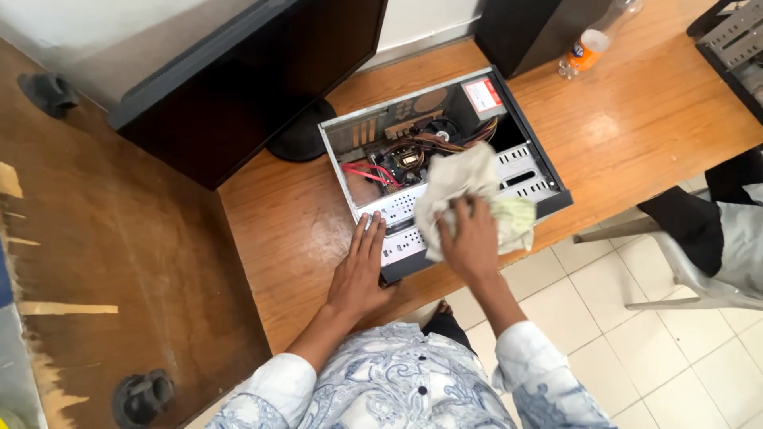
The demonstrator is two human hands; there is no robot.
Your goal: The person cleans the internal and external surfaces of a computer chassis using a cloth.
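— What's going on at that wooden desk (636, 135)?

— A person in a blue-and-white patterned shirt (405, 381) is bent over an open computer case (445, 171) that lies on its side near the desk's front edge. The side panel is off, so the inside shows: a fan, a bundle of wires, some red cables, and a pale perforated drive cage along the near side.

— And the hands?

— The right hand (470, 242) is pressed down on a crumpled off-white cloth (461, 187), fingers curled into the fabric and gripping it. The cloth is draped over the drive cage and hangs a little past the case's near edge. The left hand (362, 274) lies flat, fingers straight and close together, holding nothing. Its fingertips rest on the near left corner of the case, with the palm on the desk.

— What else is around?

— A dark monitor (246, 79) stands just left of the case, its round base almost touching the case's back corner. A black box (532, 28) sits behind the case, and a clear plastic bottle (596, 36) with an orange label lies on its side beside it. To the right, off the desk, a pale plastic chair (691, 274) stands on the tiled floor (620, 349), with someone in dark clothes sitting on it.
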